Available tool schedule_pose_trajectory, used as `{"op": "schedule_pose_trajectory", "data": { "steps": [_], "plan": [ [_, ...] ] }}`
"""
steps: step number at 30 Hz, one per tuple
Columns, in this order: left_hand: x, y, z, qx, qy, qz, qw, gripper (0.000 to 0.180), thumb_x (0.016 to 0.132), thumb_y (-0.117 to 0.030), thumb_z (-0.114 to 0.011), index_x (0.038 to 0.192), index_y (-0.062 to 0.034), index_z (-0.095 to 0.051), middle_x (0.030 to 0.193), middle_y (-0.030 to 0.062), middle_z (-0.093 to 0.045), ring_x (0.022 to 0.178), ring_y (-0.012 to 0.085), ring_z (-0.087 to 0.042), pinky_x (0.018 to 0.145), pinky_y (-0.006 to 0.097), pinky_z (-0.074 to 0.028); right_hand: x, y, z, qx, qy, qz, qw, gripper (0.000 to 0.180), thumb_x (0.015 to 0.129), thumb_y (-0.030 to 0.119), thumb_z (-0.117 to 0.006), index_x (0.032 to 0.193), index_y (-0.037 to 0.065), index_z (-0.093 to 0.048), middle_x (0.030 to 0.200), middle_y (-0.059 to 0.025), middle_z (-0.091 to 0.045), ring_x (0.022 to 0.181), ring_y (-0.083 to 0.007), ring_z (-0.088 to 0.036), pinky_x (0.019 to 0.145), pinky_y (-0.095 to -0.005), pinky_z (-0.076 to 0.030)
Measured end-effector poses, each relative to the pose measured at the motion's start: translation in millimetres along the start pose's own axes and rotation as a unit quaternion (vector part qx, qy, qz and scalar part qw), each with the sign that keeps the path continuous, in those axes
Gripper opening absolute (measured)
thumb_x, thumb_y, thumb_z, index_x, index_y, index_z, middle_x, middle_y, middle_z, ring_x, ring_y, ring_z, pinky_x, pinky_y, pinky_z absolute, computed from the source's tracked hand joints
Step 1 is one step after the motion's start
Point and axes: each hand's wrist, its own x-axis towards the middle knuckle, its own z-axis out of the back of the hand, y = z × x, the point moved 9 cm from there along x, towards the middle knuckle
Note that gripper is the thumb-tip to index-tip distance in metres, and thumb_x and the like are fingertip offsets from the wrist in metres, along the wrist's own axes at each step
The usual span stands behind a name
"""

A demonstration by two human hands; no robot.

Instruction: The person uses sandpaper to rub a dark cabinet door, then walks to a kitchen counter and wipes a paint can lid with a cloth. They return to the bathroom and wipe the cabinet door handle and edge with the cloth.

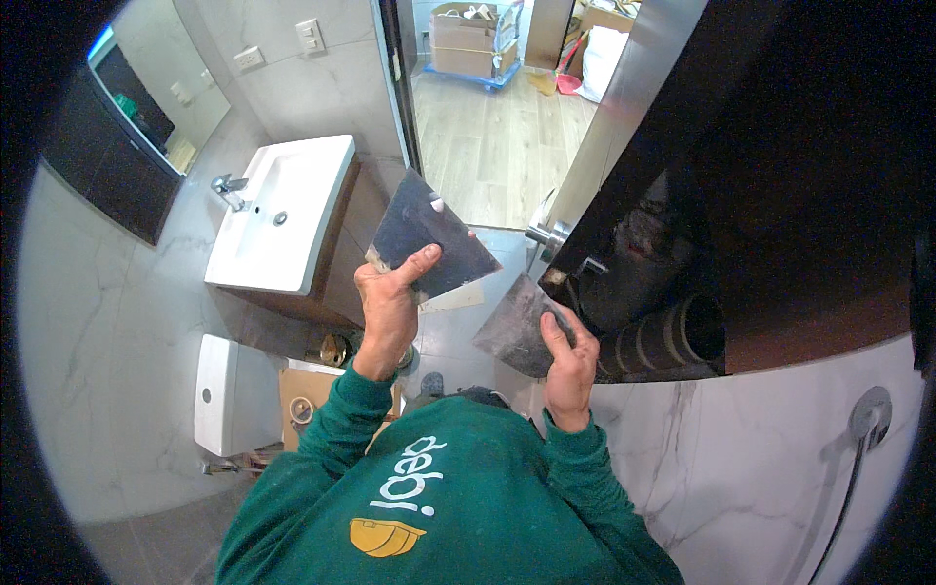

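My left hand [388, 304] is closed on a dark blue-grey square sheet [405, 222] that looks like sandpaper, its thumb lying across the face. Small pale patches and bits of the fingers show at that sheet's edges. In my right hand [570, 369] is a second sheet [512, 320], greyer and dusty, pinched at its right side under the thumb. The two sheets are held apart in front of my chest, the left one farther from me and both tilted. My fingers behind the sheets are mostly hidden.
A white sink [322, 195] with a chrome faucet [230, 190] stands at the left, above a toilet [219, 390]. Cardboard [292, 388] carries a tape roll. At the right is a dark glossy door [780, 195] with a metal handle [548, 234]. Beyond the doorway, a boxed cart [473, 49].
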Motion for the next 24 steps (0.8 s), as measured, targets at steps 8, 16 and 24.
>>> {"op": "schedule_pose_trajectory", "data": {
  "steps": [8, 16, 24],
  "plan": [
    [-33, -10, -27, 0.120, -0.011, -0.066, 0.991, 0.017, 0.080, -0.005, -0.078, 0.095, 0.0022, -0.073, 0.091, 0.0042, -0.073, 0.077, 0.0110, -0.065, 0.074, 0.027, -0.053, 12, 0, -21, 0.129, -0.037, -0.037, 0.990, 0.021, 0.092, 0.014, -0.065, 0.108, -0.001, -0.067, 0.100, -0.0052, -0.069, 0.090, -0.0130, -0.063, 0.085, -0.0273, -0.047],
    [-43, 0, -26, 0.192, 0.029, -0.050, 0.980, 0.010, 0.080, -0.004, -0.078, 0.087, 0.0008, -0.074, 0.085, 0.0004, -0.071, 0.072, 0.0080, -0.062, 0.069, 0.025, -0.049, 18, -1, -21, 0.114, -0.014, -0.022, 0.993, 0.021, 0.091, 0.015, -0.068, 0.107, 0.001, -0.067, 0.099, -0.0044, -0.070, 0.089, -0.0115, -0.063, 0.083, -0.0264, -0.047],
    [-2, 19, 12, 0.120, 0.041, 0.002, 0.992, 0.026, 0.086, -0.009, -0.073, 0.108, 0.0025, -0.067, 0.100, 0.0060, -0.071, 0.082, 0.0139, -0.066, 0.075, 0.031, -0.054, 18, -6, -1, 0.113, -0.011, -0.035, 0.993, 0.026, 0.088, 0.021, -0.068, 0.105, 0.001, -0.071, 0.096, -0.0048, -0.071, 0.087, -0.0153, -0.064, 0.084, -0.0281, -0.048]
  ]
}}
